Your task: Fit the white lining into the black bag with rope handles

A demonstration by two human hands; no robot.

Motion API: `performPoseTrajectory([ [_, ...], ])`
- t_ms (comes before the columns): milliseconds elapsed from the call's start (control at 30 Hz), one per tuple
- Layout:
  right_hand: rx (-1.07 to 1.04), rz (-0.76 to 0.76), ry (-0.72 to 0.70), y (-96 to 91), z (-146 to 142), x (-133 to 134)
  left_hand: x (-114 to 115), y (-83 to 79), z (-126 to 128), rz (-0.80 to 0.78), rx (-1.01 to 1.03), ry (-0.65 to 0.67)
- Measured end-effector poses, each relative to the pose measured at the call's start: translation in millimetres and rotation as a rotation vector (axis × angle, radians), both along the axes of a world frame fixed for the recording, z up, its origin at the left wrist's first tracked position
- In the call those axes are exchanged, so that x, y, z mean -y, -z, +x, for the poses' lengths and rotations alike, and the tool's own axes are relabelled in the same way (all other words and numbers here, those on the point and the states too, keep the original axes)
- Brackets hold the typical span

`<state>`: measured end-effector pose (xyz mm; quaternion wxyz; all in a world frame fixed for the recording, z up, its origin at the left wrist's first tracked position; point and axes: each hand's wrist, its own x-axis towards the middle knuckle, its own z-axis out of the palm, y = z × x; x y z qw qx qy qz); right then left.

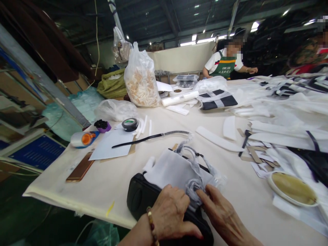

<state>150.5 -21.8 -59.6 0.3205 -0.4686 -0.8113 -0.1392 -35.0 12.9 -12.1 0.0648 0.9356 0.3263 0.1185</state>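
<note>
In the head view, a black bag with rounded corners (139, 196) lies on the cream-topped bench (97, 191), right by the near edge. A soft white sheet (169, 167) lies over part of it. The left hand (170, 212), with a string of round beads (151, 225) on the wrist, rests on the bag. Its fingers are bent and its thumb sticks out apart from them, but I cannot tell if it grips. The right hand (220, 208) touches a twisty grey bundle in clear plastic (194, 188) on top of the bag. I cannot tell if its fingers pinch it. Past the bag is a long thin black strap (151, 136). To the left lie a shiny brown phone (80, 167) and a fat black tape roll (130, 124). Across the bench is a person in a green apron (222, 66).
</note>
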Motion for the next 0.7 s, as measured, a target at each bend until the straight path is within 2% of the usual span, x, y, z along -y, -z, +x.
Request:
performPoseTrajectory([
  [267, 0.002, 0.013, -0.023, -3.2, 3.1, -2.0, -20.3, -3.2, 13.7, -0.190, -0.252, -0.005],
  [400, 0.014, 0.047, -0.009, -0.1, 2.1, -4.0, -26.9, -2.8, 16.8, -0.212, -0.277, -0.018],
  [500, 0.020, 0.029, 0.026, -1.0, 0.9, -5.1, -28.9, 4.3, 15.6, -0.177, -0.228, -0.022],
  [700, 0.038, 0.033, 0.042, -8.1, -2.7, -6.2, -26.7, 27.5, 10.4, 0.028, -0.027, 0.035],
])
